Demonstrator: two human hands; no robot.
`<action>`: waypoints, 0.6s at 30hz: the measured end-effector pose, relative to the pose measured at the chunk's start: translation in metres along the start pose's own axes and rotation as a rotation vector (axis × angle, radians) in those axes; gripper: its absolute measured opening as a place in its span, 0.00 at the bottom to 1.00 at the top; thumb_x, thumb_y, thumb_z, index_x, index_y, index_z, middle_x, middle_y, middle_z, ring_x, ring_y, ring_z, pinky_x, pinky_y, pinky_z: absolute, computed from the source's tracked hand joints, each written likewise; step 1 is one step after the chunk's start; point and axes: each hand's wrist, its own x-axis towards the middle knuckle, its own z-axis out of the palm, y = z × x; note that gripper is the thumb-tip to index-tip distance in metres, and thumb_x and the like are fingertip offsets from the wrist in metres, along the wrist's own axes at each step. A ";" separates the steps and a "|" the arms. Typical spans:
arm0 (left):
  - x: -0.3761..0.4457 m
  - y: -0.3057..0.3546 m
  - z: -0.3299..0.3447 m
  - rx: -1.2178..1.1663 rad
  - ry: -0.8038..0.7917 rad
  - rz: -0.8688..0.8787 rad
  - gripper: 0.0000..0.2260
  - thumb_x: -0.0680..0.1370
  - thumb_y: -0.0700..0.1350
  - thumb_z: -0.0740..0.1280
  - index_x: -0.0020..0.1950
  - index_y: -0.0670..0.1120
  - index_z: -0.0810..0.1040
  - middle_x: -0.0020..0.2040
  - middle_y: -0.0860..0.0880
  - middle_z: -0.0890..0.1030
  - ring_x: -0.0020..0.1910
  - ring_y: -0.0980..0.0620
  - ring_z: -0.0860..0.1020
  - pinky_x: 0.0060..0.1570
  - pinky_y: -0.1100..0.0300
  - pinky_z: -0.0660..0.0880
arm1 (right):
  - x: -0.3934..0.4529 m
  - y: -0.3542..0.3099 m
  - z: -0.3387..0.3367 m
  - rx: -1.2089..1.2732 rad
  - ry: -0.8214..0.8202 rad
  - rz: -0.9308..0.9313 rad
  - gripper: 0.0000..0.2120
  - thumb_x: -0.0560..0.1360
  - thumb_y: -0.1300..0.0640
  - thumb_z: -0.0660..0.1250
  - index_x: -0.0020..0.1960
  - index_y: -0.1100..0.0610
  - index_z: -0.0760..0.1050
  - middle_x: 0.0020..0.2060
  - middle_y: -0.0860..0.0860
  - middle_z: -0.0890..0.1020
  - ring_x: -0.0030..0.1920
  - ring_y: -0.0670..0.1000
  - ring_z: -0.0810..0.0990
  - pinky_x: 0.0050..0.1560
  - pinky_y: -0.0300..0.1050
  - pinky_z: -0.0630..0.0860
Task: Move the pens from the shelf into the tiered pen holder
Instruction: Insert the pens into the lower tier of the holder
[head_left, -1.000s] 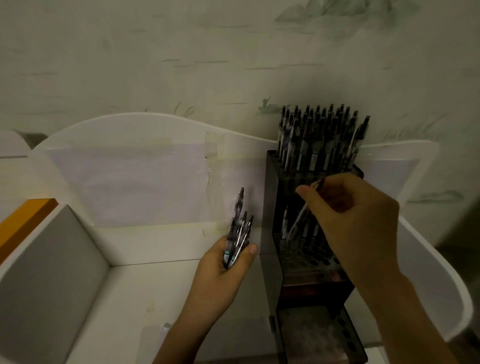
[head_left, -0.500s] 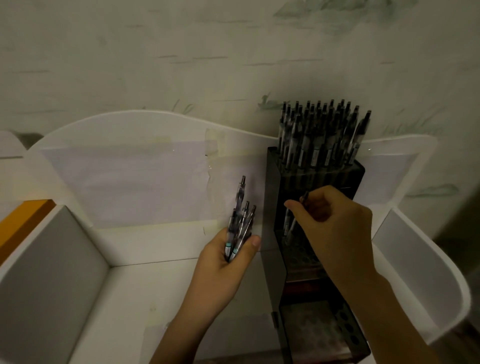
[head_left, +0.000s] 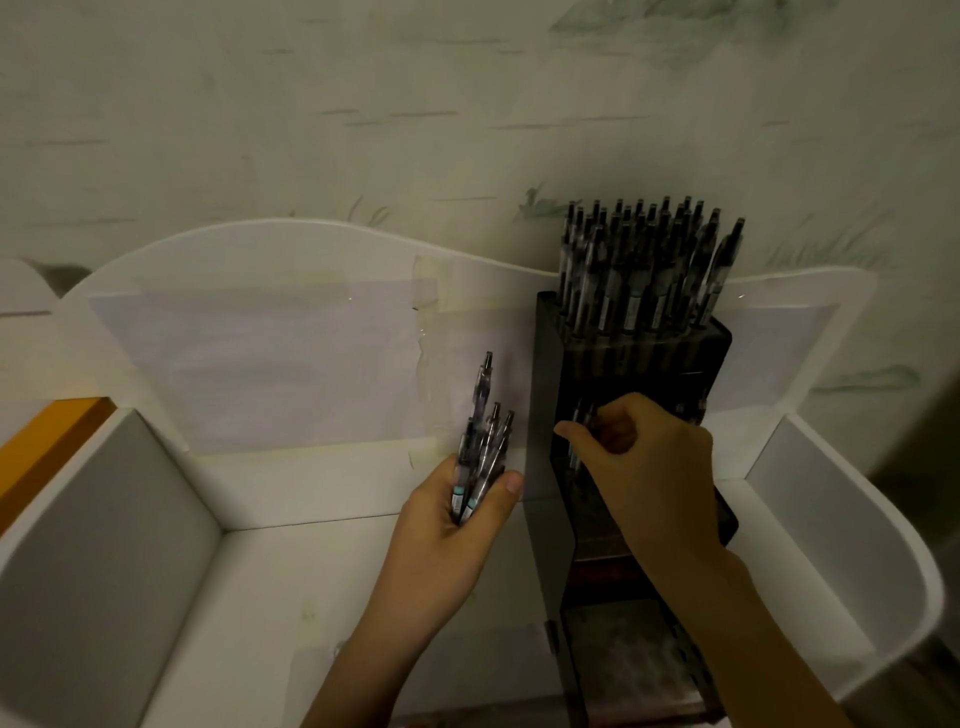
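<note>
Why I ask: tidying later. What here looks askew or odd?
Little stands out. The top-tier pens fan unevenly, the rightmost leaning outward. Tape on the shelf back panel looks wrinkled and peeling.

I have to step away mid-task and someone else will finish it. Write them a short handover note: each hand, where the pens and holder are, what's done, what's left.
Left hand: grips a bundle of clear-barrelled pens, tips up, beside the holder.
Right hand: fingers pinch one pen at the middle tier, seating it in a slot.
Dark tiered pen holder: stands inside the white shelf tray, against its back wall.
Done: the top tier is packed with upright pens; a few stand in the middle tier.
Left: seat this pen, then feed in the left-hand bundle; the lowest tier looks unfilled, though it is dim.
</note>
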 end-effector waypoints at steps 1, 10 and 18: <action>0.000 0.000 0.000 0.001 0.000 -0.005 0.10 0.74 0.57 0.66 0.43 0.51 0.75 0.25 0.57 0.68 0.24 0.59 0.65 0.28 0.65 0.63 | -0.003 0.001 0.002 -0.009 -0.006 0.013 0.11 0.68 0.51 0.78 0.40 0.57 0.79 0.31 0.44 0.78 0.31 0.34 0.73 0.39 0.19 0.68; -0.002 0.001 0.008 -0.021 -0.025 -0.020 0.12 0.72 0.58 0.66 0.45 0.50 0.76 0.25 0.57 0.69 0.24 0.60 0.66 0.28 0.66 0.64 | -0.009 0.000 0.007 -0.050 0.003 0.041 0.15 0.67 0.50 0.79 0.39 0.55 0.74 0.31 0.46 0.78 0.31 0.34 0.72 0.30 0.23 0.67; -0.002 0.002 0.012 -0.037 -0.053 0.005 0.07 0.72 0.58 0.67 0.39 0.56 0.76 0.26 0.56 0.68 0.25 0.60 0.65 0.28 0.65 0.63 | -0.008 0.001 -0.007 -0.035 -0.013 0.066 0.20 0.63 0.45 0.80 0.45 0.55 0.76 0.32 0.44 0.78 0.33 0.36 0.76 0.31 0.26 0.70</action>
